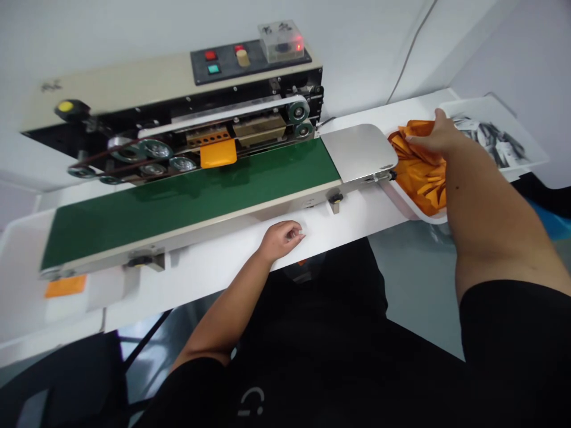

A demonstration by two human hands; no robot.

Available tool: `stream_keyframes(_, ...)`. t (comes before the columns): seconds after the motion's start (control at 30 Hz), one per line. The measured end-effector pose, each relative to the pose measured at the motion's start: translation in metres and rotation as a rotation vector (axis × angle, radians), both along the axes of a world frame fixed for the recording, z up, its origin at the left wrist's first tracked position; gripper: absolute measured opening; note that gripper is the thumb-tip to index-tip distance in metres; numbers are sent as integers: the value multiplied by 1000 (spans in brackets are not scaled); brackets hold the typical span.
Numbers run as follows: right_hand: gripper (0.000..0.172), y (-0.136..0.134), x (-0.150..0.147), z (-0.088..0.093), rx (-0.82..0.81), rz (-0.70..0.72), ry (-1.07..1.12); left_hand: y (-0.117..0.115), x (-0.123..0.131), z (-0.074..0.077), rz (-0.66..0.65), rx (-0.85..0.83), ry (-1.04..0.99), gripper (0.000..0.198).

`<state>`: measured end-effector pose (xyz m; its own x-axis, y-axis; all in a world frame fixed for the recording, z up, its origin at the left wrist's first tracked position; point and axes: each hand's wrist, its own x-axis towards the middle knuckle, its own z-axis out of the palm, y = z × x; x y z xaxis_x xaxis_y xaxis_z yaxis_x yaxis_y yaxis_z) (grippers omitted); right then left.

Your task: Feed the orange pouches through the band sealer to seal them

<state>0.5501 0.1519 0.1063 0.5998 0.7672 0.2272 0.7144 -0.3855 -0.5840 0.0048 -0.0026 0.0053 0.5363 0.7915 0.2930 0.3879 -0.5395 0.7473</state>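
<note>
My right hand (435, 139) reaches into a white bin (417, 214) full of orange pouches (422, 178). Its thumb and fingers are spread over the topmost pouches; the fingers' far side is hidden. On the white table, in front of the conveyor, rests my left hand (281, 239), loosely curled with nothing visible in it. A band sealing machine (147, 89) stands behind the green conveyor belt (191, 199). One orange pouch (218, 153) sticks out from its sealing jaws over the belt.
A metal plate (359, 151) extends the belt's right end. Behind my right arm, a white tray (535, 151) holds black-and-white packets (491, 139). At the left end, a translucent bin (20, 249) has an orange pouch (65, 286) in it. A black chair (66, 380) stands lower left.
</note>
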Motion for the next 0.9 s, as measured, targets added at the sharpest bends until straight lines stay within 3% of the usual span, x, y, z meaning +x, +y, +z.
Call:
stream_keyframes(0.1, 103, 6, 7, 10, -250, 130, 83, 0, 0, 0, 1, 16, 14, 23)
stream_keyframes(0.17, 93, 8, 8, 14, -310, 168, 53, 0, 0, -1, -9, 27, 35, 22)
stream_keyframes(0.33, 40, 15, 10, 15, -307, 211, 7, -1, -1, -1, 1, 35, 73, 22)
stream_keyframes(0.57, 52, 26, 10, 7, -493, 216, -234, -1, -1, -3, 13, 32, 90, 21)
stream_keyframes(0.7, 35, 27, 9, 3, -489, 289, -219, -1, -1, -3, 16, 42, 103, 22)
stream_keyframes(0.8, 16, 30, 9, 1, -435, 245, -113, -1, 0, -2, 17, 56, 102, 22)
stream_keyframes(0.9, 17, 35, 5, -1, -434, 165, -74, -2, 1, 1, 22, 63, 107, 21)
